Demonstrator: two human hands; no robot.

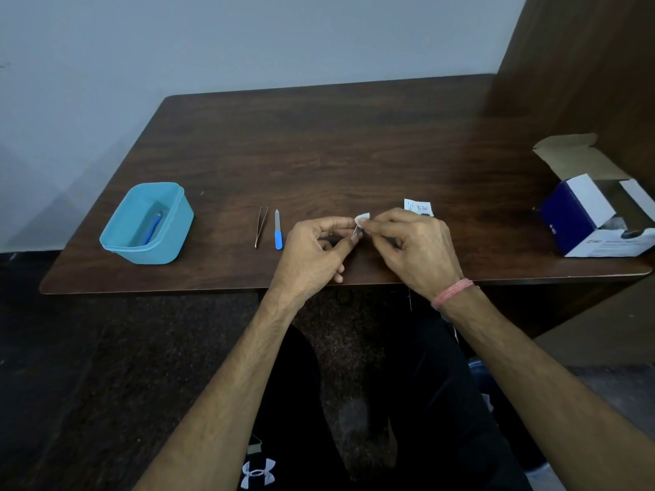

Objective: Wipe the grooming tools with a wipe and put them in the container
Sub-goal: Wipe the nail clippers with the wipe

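Note:
Over the table's front edge, my left hand (315, 248) pinches a small metal grooming tool (356, 231), mostly hidden by the fingers. My right hand (413, 248) pinches a small white wipe (362, 218) against the tool's tip. On the table to the left lie metal tweezers (261, 226) and a nail file with a blue handle (278, 229). Farther left stands an open light-blue container (117, 239) with one blue-handled tool (152, 226) inside.
A torn white wipe packet (418, 207) lies just behind my right hand. An open blue-and-white cardboard box (581, 214) sits at the table's right edge. A dark wooden panel (584, 65) rises at the right. The brown table (319, 154) stands against a pale wall.

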